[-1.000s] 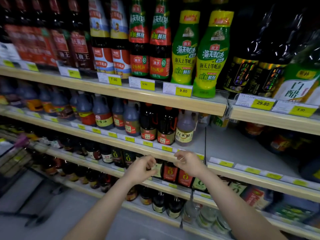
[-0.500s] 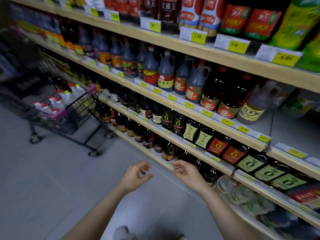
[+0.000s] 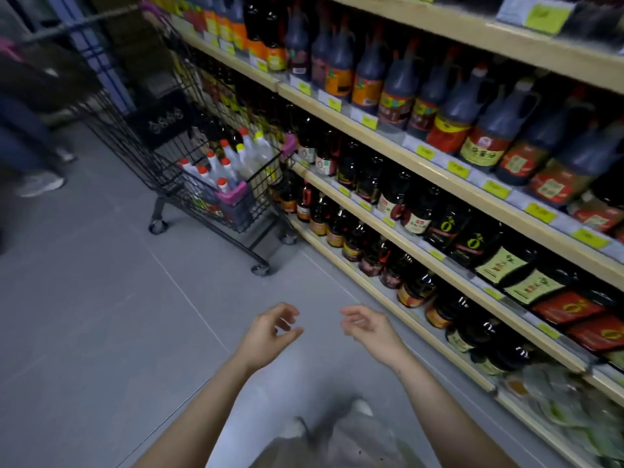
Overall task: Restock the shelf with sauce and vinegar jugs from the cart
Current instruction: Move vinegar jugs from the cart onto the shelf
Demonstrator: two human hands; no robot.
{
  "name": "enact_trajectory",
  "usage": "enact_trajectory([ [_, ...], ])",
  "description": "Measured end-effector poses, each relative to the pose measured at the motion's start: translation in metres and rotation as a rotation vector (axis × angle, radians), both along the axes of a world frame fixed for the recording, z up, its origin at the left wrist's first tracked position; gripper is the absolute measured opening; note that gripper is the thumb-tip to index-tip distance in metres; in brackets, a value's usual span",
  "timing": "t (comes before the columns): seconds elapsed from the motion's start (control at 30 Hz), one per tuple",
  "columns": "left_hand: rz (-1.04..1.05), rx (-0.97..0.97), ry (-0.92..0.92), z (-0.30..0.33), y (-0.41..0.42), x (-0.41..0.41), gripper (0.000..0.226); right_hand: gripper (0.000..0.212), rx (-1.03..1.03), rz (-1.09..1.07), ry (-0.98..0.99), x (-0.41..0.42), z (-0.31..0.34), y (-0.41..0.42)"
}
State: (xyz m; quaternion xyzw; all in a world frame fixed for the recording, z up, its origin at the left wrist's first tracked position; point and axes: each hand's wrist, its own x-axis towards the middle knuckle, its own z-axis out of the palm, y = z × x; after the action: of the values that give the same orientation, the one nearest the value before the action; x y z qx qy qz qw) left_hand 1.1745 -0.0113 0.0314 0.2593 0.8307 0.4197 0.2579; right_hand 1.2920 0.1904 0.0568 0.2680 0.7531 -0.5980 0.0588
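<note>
A black wire cart [image 3: 189,184] stands in the aisle against the shelf, up and to the left of my hands. Inside it are several clear vinegar jugs [image 3: 233,163] with red and yellow caps. My left hand [image 3: 270,332] and my right hand [image 3: 368,327] hover side by side over the grey floor, well short of the cart. Both are empty, with fingers loosely curled. The shelf [image 3: 449,177] on the right holds rows of dark sauce jugs [image 3: 398,86] and bottles [image 3: 418,211].
Another person's legs and shoes [image 3: 37,157] are at the far left of the aisle. Grey tiled floor [image 3: 101,315] lies between me and the cart. Yellow price tags run along the shelf edges. My own legs and shoes [image 3: 324,430] show at the bottom.
My view has swung left and down from the shelf toward the cart. Both hands have dropped away from the shelf edge and now hang empty over the floor.
</note>
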Motion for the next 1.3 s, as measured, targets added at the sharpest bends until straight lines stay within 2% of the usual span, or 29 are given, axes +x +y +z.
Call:
enact_trajectory([
  [0.13, 0.064, 0.015, -0.032, -0.011, -0.019, -0.039, 0.027, 0.019, -0.043, 0.006, -0.013, -0.053, -0.008, -0.011],
  [0.27, 0.073, -0.01, -0.032, -0.014, -0.018, -0.095, 0.02, 0.015, -0.069, 0.011, -0.026, -0.114, -0.021, -0.003],
  [0.6, 0.127, -0.159, 0.132, 0.0, 0.007, -0.277, 0.018, 0.011, -0.111, 0.102, -0.054, -0.291, -0.044, 0.033],
  [0.87, 0.171, -0.177, 0.105, 0.002, -0.005, -0.374, 0.036, 0.019, -0.144, 0.142, -0.022, -0.399, -0.041, 0.03],
  [1.0, 0.185, -0.111, 0.13, -0.002, -0.017, -0.435, 0.045, 0.018, -0.157, 0.095, 0.021, -0.451, -0.042, 0.013],
  [1.17, 0.075, -0.082, 0.125, -0.008, -0.044, -0.531, 0.043, 0.015, -0.148, -0.039, 0.043, -0.526, -0.048, -0.027],
  [1.3, -0.039, -0.076, 0.122, -0.002, -0.07, -0.613, 0.027, 0.017, -0.091, -0.194, 0.049, -0.58, -0.049, -0.066],
])
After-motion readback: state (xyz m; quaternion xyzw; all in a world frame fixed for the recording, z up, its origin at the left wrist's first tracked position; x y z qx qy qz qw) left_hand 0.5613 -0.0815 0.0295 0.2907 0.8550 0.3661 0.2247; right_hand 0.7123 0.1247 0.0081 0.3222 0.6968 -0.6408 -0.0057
